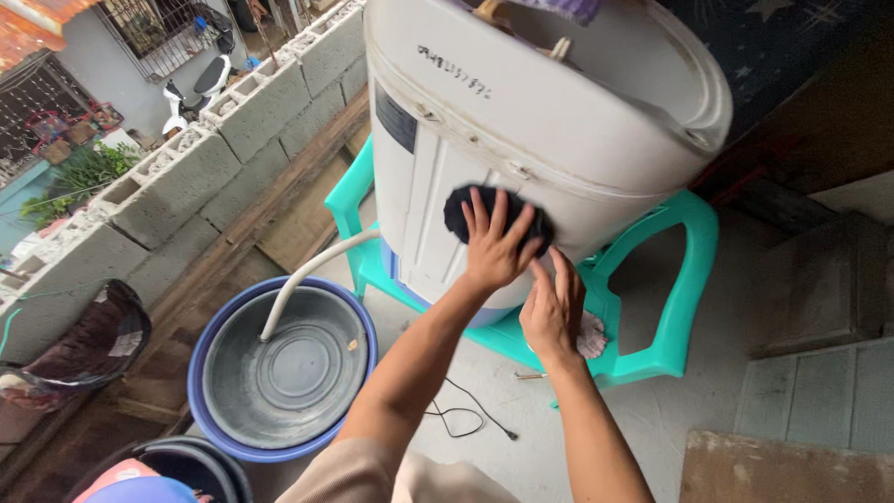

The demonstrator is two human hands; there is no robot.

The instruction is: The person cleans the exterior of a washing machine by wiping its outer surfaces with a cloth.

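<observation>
A white barrel-shaped washing machine [521, 102] stands on a turquoise plastic chair [684, 279]. My left hand [498, 247] lies flat with spread fingers on a dark blue cloth [466, 210], pressing it against the machine's lower side. Just below and to the right, my right hand [551, 315] is closed around a small pale rag [591, 337], with its forefinger up near the machine's bottom edge.
A white hose [303, 279] runs from the machine into a grey basin set inside a blue tub [200, 373]. A black cable [466, 419] lies on the concrete floor. A cinder-block wall [214, 140] is at left, dark buckets at bottom left, steps at right.
</observation>
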